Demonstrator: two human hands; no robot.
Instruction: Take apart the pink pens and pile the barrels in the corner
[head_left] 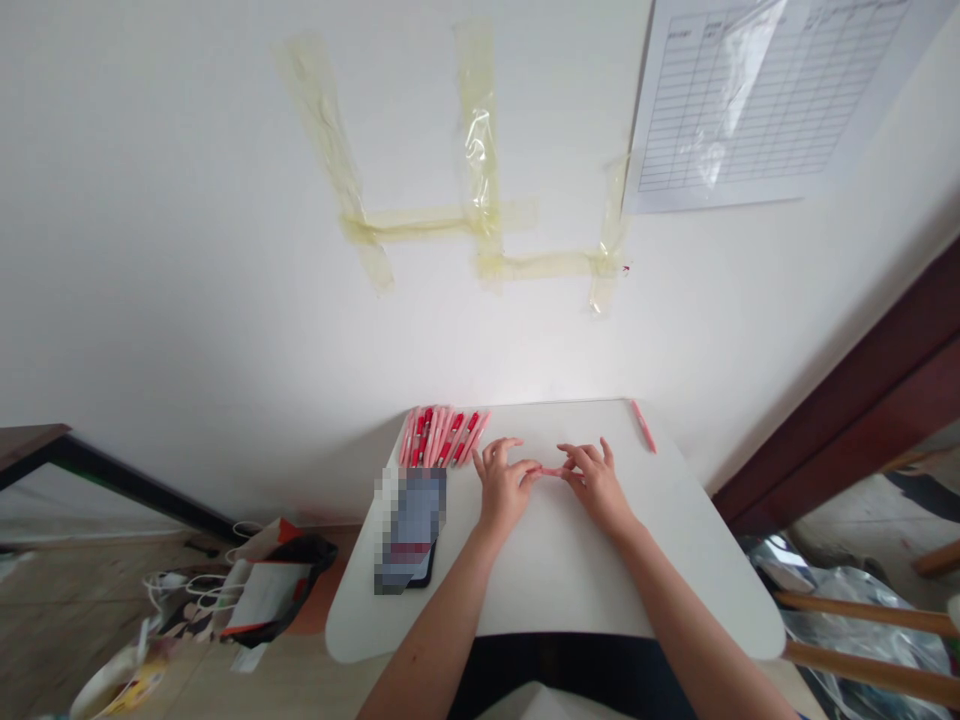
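My left hand (506, 490) and my right hand (596, 485) meet above the middle of a white table (555, 590). Their fingertips pinch a small pink pen-like piece (551, 471) from both ends; most of it is hidden by my fingers. Beyond my left hand, several red-and-pink pens (442, 437) lie side by side in a row along the far edge. One loose pink pen (643, 426) lies aslant near the far right corner, apart from my right hand.
A phone (409, 530) with a pixelated screen lies at the table's left edge. Tape strips and a ruled paper chart (765, 100) are on the white wall beyond. Bags and cables (255, 590) sit on the floor at left; wooden chair rails (862, 640) and foil stand at right.
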